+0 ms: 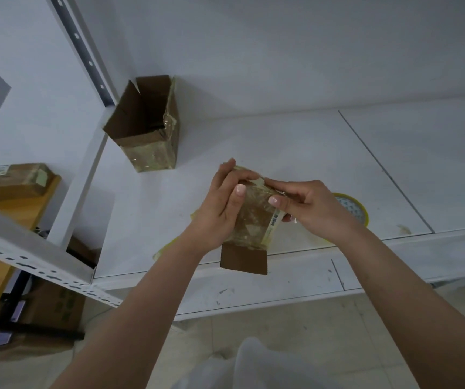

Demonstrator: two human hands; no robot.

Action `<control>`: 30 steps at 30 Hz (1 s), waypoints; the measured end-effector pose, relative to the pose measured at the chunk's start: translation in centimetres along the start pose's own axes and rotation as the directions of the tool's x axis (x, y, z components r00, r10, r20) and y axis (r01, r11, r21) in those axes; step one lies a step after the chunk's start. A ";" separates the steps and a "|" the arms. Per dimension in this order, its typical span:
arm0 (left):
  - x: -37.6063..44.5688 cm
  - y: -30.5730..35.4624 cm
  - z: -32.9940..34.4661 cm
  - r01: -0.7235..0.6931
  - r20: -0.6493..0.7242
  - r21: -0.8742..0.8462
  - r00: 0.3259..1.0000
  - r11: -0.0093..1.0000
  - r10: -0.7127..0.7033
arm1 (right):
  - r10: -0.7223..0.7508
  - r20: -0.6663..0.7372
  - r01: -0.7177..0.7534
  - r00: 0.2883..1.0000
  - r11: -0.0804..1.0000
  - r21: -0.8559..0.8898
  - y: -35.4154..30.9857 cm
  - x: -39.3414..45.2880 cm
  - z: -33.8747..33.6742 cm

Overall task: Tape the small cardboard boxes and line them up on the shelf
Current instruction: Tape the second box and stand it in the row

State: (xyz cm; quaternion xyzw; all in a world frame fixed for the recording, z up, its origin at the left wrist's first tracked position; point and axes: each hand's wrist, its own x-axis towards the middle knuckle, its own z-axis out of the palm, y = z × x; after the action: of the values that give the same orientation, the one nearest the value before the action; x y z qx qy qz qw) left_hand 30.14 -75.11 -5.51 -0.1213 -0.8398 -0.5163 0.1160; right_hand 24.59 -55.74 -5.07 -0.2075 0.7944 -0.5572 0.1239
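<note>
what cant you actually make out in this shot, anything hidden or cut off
Head view only:
- Small tape-covered cardboard box in the hands: its sides are hidden by the left hand and right hand.
- Yellow-edged roll of tape on the white metal shelf: mostly hidden behind the right hand.
- Open brown cardboard box standing at the back left: its inside is in shadow.
- Flat labelled cardboard parcel at far left: label too small to read.
</note>
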 end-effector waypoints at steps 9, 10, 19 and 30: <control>0.2 -1.2 1.4 0.066 -0.002 0.109 0.998 0.992 -0.066 | 0.063 -0.102 -0.083 0.993 0.975 -0.205 0.0 -0.4 0.6; 0.2 -1.2 1.6 0.086 -0.022 0.123 0.996 0.989 -0.084 | 0.071 -0.149 -0.110 0.986 0.955 -0.275 -0.1 -0.5 0.7; 0.7 -1.7 1.6 0.086 -0.125 0.156 0.990 0.984 -0.067 | -0.133 -0.261 0.060 0.956 0.961 -0.269 0.2 -0.3 1.2; 0.3 -2.3 0.9 0.132 -0.159 0.119 0.981 0.984 -0.112 | -0.071 -0.051 0.074 0.996 0.996 0.059 1.9 -0.4 1.3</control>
State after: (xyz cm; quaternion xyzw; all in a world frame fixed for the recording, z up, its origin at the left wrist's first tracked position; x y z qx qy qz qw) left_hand 29.07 -75.32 -7.76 -0.0221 -0.8661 -0.4746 0.1554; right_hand 25.13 -56.09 -7.33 -0.2186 0.7719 -0.5901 0.0904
